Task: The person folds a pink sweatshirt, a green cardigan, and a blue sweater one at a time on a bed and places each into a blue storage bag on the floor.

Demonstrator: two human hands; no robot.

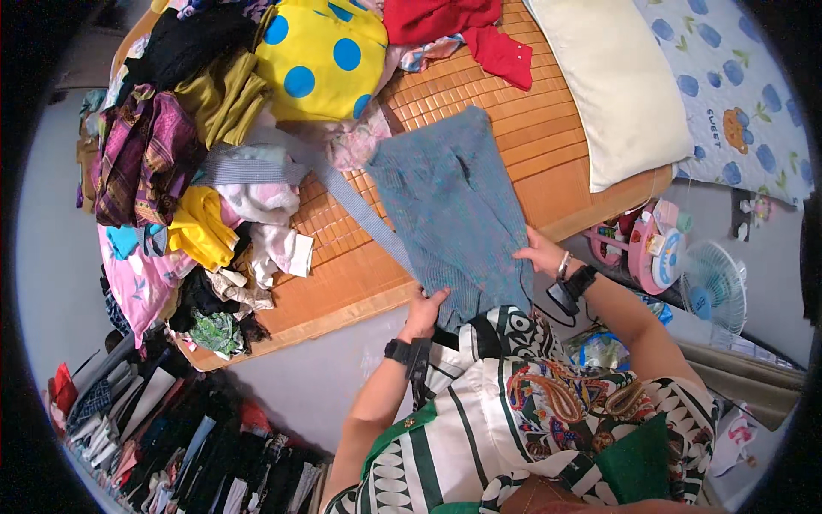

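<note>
A blue-grey, finely patterned garment (449,193) is spread over the near edge of the bed, its lower part hanging toward me. My left hand (422,313) grips its lower left side, thumb on top. On its right side, my right hand (541,252) pinches the edge between thumb and fingers. From under my left hand a long blue-grey sash (360,203) runs up and left across the bed to the clothes pile. I cannot tell which kind of garment it is. Both my wrists carry black bands.
A heap of clothes (150,158) covers the bed's left side, with a yellow spotted piece (324,60) and a red garment (497,56) farther back. A cream pillow (618,94) lies right on the slatted mat (539,137). A fan (711,287) stands right; packed clothes (188,445) fill the lower left.
</note>
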